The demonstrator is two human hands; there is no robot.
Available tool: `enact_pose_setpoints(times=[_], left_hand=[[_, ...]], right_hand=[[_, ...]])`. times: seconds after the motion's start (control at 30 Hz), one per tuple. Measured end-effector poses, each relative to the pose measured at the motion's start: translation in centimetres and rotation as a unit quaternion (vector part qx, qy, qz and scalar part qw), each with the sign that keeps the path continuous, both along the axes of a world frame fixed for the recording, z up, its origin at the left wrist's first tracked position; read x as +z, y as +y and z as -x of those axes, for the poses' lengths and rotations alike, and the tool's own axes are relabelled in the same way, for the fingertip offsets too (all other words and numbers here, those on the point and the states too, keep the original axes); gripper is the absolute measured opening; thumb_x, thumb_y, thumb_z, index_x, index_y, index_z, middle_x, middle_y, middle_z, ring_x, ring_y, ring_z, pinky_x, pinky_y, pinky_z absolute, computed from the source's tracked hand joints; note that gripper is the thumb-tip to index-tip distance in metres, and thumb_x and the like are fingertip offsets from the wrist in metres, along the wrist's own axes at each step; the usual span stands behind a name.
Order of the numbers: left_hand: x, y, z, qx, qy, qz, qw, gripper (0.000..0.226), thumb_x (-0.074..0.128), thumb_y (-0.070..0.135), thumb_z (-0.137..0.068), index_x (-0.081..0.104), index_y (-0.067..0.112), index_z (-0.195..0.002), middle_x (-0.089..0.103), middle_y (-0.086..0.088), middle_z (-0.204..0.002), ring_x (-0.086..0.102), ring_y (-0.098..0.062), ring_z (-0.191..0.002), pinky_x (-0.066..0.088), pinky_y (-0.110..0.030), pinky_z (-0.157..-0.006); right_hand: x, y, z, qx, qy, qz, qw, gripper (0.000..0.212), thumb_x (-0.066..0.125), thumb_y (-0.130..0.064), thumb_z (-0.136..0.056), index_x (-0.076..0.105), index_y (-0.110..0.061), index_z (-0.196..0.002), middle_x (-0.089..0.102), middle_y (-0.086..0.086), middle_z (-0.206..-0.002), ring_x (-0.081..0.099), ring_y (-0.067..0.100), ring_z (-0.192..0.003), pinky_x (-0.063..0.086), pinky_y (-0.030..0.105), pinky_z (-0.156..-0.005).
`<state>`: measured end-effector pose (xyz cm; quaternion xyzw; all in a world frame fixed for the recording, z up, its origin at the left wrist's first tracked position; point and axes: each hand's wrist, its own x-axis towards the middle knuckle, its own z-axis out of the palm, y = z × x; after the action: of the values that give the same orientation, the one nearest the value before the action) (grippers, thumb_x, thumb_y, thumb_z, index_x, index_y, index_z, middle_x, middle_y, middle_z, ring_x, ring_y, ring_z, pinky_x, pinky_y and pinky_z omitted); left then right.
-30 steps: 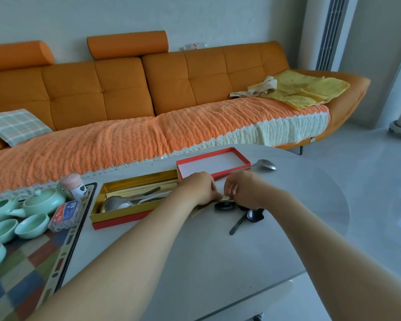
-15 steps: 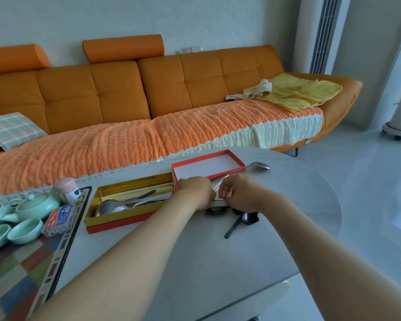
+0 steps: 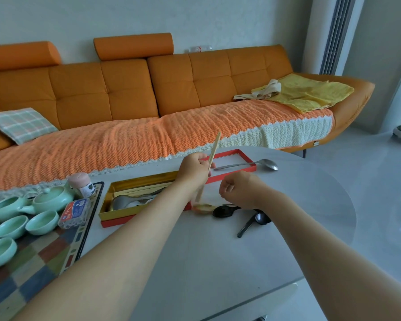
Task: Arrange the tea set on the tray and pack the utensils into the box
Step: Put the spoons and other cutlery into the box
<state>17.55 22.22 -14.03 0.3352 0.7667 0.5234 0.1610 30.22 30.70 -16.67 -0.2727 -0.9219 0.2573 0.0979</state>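
Note:
My left hand (image 3: 193, 169) grips a wooden spoon (image 3: 214, 145) by the middle of its handle. The handle points up and the bowl hangs close above the table. My right hand (image 3: 239, 188) hovers just right of it with fingers curled, holding nothing. The gold-lined utensil box (image 3: 107, 205) lies left of my hands with metal spoons inside. Its red lid (image 3: 241, 155) lies behind, and a metal spoon (image 3: 269, 164) rests across its rim. Two black spoons (image 3: 225, 210) (image 3: 262, 218) lie under my right hand. A green teapot (image 3: 53, 199) and cups (image 3: 42, 222) stand on the patterned tray (image 3: 44, 258).
A pink-capped jar (image 3: 81, 184) and a small plastic packet (image 3: 75, 212) sit at the tray's far edge. The grey table (image 3: 195, 262) curves round on the right. An orange sofa (image 3: 125, 89) runs behind it, with yellow cloth (image 3: 310, 93) at its right end.
My left hand has lifted the wooden spoon off the table and tipped its handle upward. My right hand has let go of it and drawn slightly right.

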Motion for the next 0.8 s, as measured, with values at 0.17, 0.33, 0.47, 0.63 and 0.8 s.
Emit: enact_pose_setpoints(times=[0.17,0.33,0.47,0.63,0.8], left_hand=[[1.1,-2.6,1.5,-0.001,-0.161,-0.102,0.982,0.016,0.052,-0.001,-0.098,0.066,0.006,-0.095,0.069,-0.011,-0.092,0.071,-0.022,-0.082,0.061,-0.035,-0.076],[1.7,-6.0,4.2,0.061,-0.131,-0.105,0.984,0.010,0.060,0.006,-0.095,0.067,0.008,-0.088,0.073,-0.009,-0.090,0.073,-0.020,-0.081,0.060,-0.033,-0.074],[1.1,-10.4,7.5,0.122,0.114,0.058,0.984,0.044,0.053,0.036,-0.095,0.066,0.004,-0.068,0.069,-0.010,-0.064,0.063,-0.023,-0.050,0.052,-0.031,-0.053],[-0.7,-13.9,10.6,0.088,0.358,0.091,0.925,0.018,0.052,0.023,-0.095,0.068,0.022,-0.090,0.063,0.004,-0.091,0.056,-0.016,-0.090,0.040,-0.027,-0.067],[-3.3,-14.6,12.8,-0.050,0.370,0.248,0.894,0.042,0.039,0.040,-0.102,0.052,0.028,-0.140,0.047,0.004,-0.145,0.036,-0.020,-0.134,0.031,-0.039,-0.109]], right_hand=[[1.4,-1.6,2.7,-0.024,0.174,0.162,0.971,0.013,0.058,-0.024,-0.093,0.071,-0.023,-0.095,0.075,-0.005,-0.087,0.071,0.018,-0.082,0.058,0.035,-0.077],[2.0,-3.8,6.2,-0.006,0.201,0.131,0.971,0.012,0.059,-0.020,-0.097,0.072,-0.019,-0.096,0.073,-0.001,-0.079,0.065,0.014,-0.063,0.049,0.028,-0.055],[1.9,-5.6,9.6,-0.016,0.169,0.039,0.985,0.021,0.050,-0.013,-0.099,0.070,-0.021,-0.099,0.064,-0.002,-0.084,0.054,0.012,-0.063,0.038,0.021,-0.050],[1.4,-7.1,13.0,0.001,0.120,-0.061,0.991,0.039,0.041,0.000,-0.095,0.071,-0.018,-0.111,0.059,0.001,-0.108,0.057,0.019,-0.086,0.046,0.025,-0.066],[0.3,-7.1,14.8,-0.023,0.084,-0.097,0.991,0.042,0.048,0.000,-0.089,0.074,-0.030,-0.103,0.069,-0.002,-0.100,0.063,0.019,-0.082,0.059,0.037,-0.073]])
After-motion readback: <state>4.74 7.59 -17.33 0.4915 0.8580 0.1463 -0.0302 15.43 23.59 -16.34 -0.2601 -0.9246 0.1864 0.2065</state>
